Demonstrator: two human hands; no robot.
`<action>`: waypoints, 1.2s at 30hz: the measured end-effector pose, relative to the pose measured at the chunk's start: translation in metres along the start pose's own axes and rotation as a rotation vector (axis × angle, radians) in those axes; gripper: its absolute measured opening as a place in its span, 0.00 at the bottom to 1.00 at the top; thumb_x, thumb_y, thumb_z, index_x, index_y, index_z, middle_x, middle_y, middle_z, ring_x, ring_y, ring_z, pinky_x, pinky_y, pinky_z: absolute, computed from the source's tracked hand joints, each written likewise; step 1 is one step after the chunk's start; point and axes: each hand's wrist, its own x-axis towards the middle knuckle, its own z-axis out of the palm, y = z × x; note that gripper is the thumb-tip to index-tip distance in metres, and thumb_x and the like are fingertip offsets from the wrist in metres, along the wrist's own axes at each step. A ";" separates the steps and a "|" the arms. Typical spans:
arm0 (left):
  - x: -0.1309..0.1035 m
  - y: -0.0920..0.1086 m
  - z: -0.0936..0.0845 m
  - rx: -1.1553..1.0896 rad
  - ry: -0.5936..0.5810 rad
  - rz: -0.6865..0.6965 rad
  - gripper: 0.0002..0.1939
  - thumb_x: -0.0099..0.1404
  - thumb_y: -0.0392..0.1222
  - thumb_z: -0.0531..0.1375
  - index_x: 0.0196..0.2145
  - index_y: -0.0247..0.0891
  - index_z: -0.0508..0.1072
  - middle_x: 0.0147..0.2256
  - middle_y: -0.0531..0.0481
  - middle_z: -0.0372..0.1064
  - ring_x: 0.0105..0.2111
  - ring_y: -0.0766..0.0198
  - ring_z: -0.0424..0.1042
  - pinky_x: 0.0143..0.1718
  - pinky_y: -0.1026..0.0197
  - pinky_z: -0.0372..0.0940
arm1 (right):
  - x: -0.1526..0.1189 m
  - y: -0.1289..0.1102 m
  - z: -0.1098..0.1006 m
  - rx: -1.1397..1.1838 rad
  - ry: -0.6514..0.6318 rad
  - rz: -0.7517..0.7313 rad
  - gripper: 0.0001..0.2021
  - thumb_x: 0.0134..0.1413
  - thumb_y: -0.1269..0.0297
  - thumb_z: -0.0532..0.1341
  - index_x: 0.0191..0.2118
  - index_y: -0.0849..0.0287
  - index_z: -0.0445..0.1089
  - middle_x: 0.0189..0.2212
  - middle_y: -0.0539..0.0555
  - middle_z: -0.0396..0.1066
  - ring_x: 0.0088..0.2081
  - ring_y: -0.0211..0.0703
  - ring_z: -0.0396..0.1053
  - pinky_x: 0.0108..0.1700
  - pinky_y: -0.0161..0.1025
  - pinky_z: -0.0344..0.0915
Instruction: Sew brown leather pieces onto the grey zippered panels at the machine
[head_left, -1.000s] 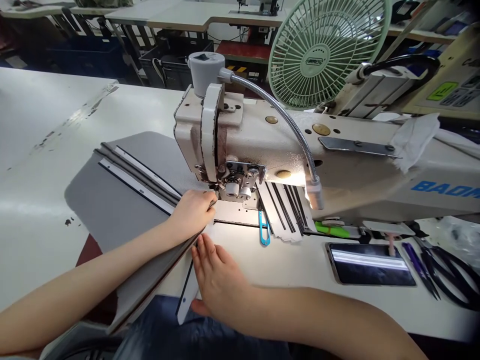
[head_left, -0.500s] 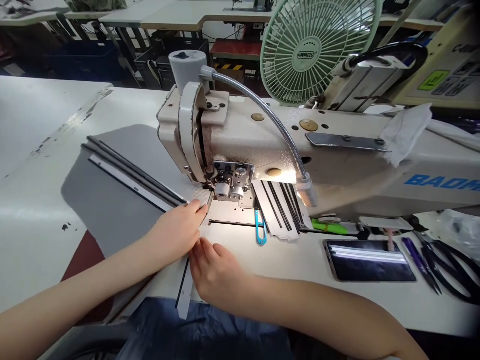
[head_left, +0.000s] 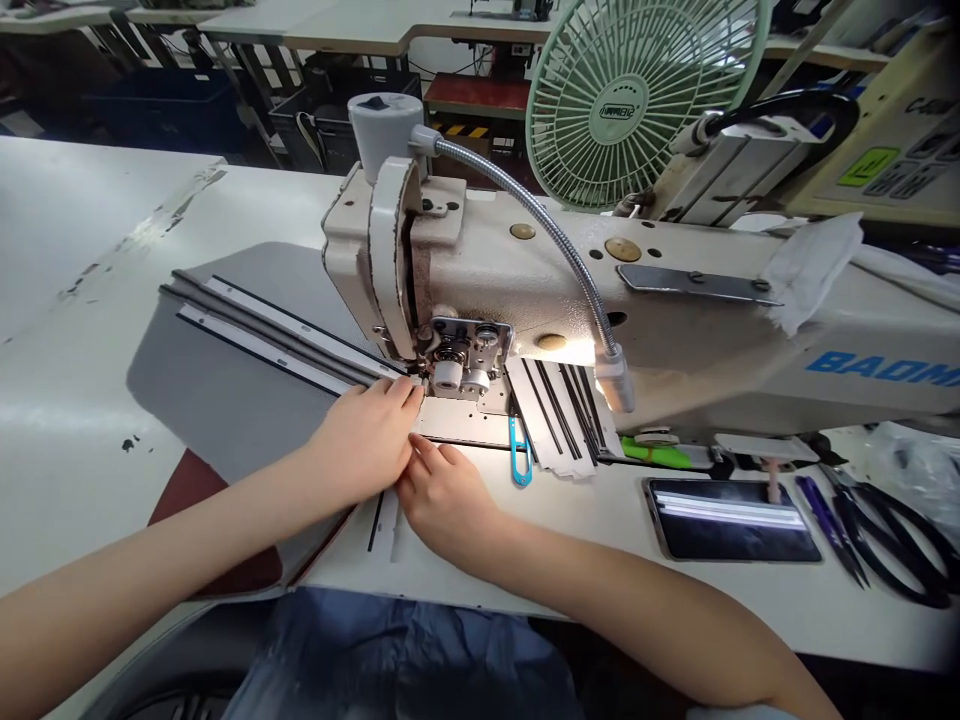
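Observation:
A grey fabric panel (head_left: pixel 217 390) with black-edged white strips (head_left: pixel 262 350) lies left of and under the head of a sewing machine (head_left: pixel 450 300). My left hand (head_left: pixel 367 440) is closed at the panel's right edge, its fingertips just in front of the needle area. Close against it, my right hand (head_left: pixel 442 500) pinches the edge, where a white strip with a black edge (head_left: pixel 386 525) hangs out below toward the table's front. The exact grip under the fingers is hidden. A maroon piece (head_left: pixel 240 570) shows beneath the left forearm.
Blue thread snips (head_left: pixel 520 455) and more strips (head_left: pixel 559 420) lie right of the needle area. Farther right are a phone (head_left: pixel 735 520), a purple tool (head_left: pixel 831 525) and black-handled scissors (head_left: pixel 892 540). A green fan (head_left: pixel 619 110) stands behind the machine.
Both hands have moved up and slightly right toward the needle, and the panel has shifted with them. Less of the hanging strip shows below, and a second white strip now shows on the panel.

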 end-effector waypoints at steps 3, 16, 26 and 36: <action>-0.021 0.007 0.004 -0.041 -0.057 -0.036 0.32 0.63 0.35 0.51 0.65 0.34 0.56 0.48 0.37 0.68 0.40 0.53 0.72 0.34 0.57 0.65 | -0.003 -0.002 0.002 -0.035 0.047 -0.009 0.13 0.61 0.76 0.52 0.41 0.74 0.74 0.45 0.72 0.73 0.51 0.60 0.68 0.39 0.47 0.67; -0.009 -0.001 0.021 -0.339 -0.065 -0.122 0.30 0.66 0.35 0.46 0.66 0.35 0.54 0.57 0.38 0.65 0.50 0.53 0.72 0.46 0.55 0.67 | -0.006 -0.007 -0.001 -0.025 0.017 -0.064 0.15 0.62 0.78 0.50 0.43 0.72 0.74 0.41 0.69 0.76 0.48 0.57 0.71 0.35 0.45 0.68; 0.008 -0.010 0.014 -0.365 -0.035 -0.084 0.28 0.65 0.34 0.46 0.62 0.33 0.60 0.53 0.38 0.68 0.48 0.52 0.72 0.46 0.54 0.67 | 0.001 0.010 0.003 -0.058 -0.032 0.008 0.14 0.63 0.77 0.52 0.47 0.73 0.73 0.48 0.68 0.74 0.53 0.55 0.69 0.40 0.44 0.71; 0.014 -0.005 0.013 -0.264 -0.081 -0.079 0.25 0.66 0.31 0.46 0.60 0.30 0.62 0.53 0.38 0.68 0.47 0.53 0.73 0.44 0.56 0.66 | 0.001 0.004 0.003 -0.001 -0.011 -0.027 0.12 0.62 0.79 0.52 0.39 0.70 0.74 0.39 0.66 0.76 0.44 0.51 0.71 0.36 0.43 0.68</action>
